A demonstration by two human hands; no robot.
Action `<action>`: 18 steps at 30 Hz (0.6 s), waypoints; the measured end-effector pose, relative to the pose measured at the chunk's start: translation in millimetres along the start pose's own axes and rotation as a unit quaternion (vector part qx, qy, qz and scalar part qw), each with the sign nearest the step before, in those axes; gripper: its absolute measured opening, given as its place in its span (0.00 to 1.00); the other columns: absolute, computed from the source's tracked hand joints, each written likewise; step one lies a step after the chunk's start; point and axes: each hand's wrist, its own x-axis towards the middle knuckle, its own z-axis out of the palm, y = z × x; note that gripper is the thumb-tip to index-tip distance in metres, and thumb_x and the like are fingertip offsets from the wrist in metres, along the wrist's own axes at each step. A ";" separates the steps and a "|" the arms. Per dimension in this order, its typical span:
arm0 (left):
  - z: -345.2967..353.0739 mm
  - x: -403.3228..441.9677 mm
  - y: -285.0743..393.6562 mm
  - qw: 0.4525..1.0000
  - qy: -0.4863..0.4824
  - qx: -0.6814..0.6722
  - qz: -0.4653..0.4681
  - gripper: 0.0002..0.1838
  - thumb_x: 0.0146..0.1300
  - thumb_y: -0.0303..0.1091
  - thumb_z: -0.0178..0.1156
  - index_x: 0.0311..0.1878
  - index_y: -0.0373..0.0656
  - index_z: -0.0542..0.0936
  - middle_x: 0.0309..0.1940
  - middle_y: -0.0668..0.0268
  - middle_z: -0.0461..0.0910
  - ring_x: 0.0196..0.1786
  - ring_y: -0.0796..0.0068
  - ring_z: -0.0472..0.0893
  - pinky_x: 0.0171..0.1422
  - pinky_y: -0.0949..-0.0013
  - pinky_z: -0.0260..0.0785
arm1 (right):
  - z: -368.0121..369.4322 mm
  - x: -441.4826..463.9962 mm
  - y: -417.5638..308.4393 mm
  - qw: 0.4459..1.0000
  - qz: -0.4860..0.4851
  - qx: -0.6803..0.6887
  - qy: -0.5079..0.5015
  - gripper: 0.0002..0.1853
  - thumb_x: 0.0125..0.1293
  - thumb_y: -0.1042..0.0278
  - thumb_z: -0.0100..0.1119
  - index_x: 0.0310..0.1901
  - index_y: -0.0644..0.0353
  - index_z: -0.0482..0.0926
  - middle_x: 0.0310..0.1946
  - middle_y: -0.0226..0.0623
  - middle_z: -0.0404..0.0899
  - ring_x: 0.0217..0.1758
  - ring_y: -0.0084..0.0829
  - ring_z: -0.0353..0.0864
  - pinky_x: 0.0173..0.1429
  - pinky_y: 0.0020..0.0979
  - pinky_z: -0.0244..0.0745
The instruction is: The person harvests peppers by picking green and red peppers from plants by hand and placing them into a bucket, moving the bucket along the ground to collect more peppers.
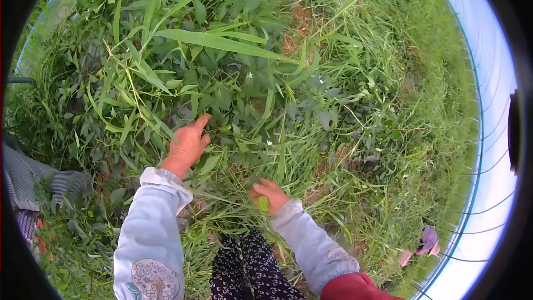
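My left hand point(187, 145) reaches into the leafy pepper plants point(222, 97), index finger stretched out and thumb apart from it. Leaves touch the fingertips, and its other fingers are partly hidden. Nothing shows in that hand. Lower and to the right, my right hand point(270, 193) is closed around a yellow-green pepper point(262, 204), which pokes out below the fingers; the hand is slightly blurred. Small white flowers point(270, 143) dot the foliage between and above the hands. A long grass blade point(222, 43) arches across the plants.
Tall grass point(355, 22) grows among the plants. A white plastic sheet wall point(494, 78) with dark ribs curves along the right. Grey striped fabric point(39, 180) shows at the left edge. A purple and pink item point(427, 240) lies low at right. My patterned trousers point(252, 266) stand below.
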 end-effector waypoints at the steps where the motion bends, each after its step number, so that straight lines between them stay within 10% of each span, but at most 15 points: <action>1: 1.5 -3.2 -8.9 0.997 0.045 -0.062 0.023 0.32 0.53 0.34 0.59 0.64 0.55 0.62 0.39 0.51 0.79 0.36 0.50 0.79 0.41 0.58 0.72 | 8.3 -18.1 -8.4 0.996 -0.001 0.070 -0.055 0.18 0.63 0.64 0.55 0.54 0.57 0.68 0.32 0.35 0.75 0.31 0.28 0.76 0.31 0.29 0.73; 5: -47.1 -35.1 33.8 0.921 0.213 -0.320 -0.060 0.26 0.54 0.28 0.57 0.59 0.47 0.68 0.31 0.55 0.80 0.30 0.57 0.79 0.37 0.62 0.70 | 43.8 -50.8 -3.9 0.965 0.008 0.203 -0.167 0.20 0.63 0.66 0.54 0.56 0.58 0.67 0.37 0.37 0.76 0.34 0.30 0.79 0.32 0.29 0.75; 11: -69.8 -149.2 66.4 0.828 0.126 -0.525 -0.149 0.08 0.59 0.28 0.55 0.40 0.36 0.77 0.29 0.62 0.79 0.30 0.71 0.77 0.36 0.69 0.68 | 115.3 -66.9 7.6 0.907 -0.050 0.349 -0.228 0.20 0.64 0.67 0.51 0.57 0.58 0.66 0.50 0.41 0.74 0.47 0.40 0.77 0.49 0.36 0.76; 18: -78.7 -230.0 88.6 0.935 0.197 -0.292 -0.053 0.09 0.55 0.27 0.54 0.39 0.38 0.77 0.39 0.56 0.77 0.44 0.53 0.74 0.51 0.59 0.65 | 180.7 -126.0 43.3 0.925 0.044 0.326 -0.189 0.16 0.65 0.57 0.52 0.50 0.54 0.72 0.43 0.32 0.77 0.45 0.27 0.77 0.49 0.33 0.74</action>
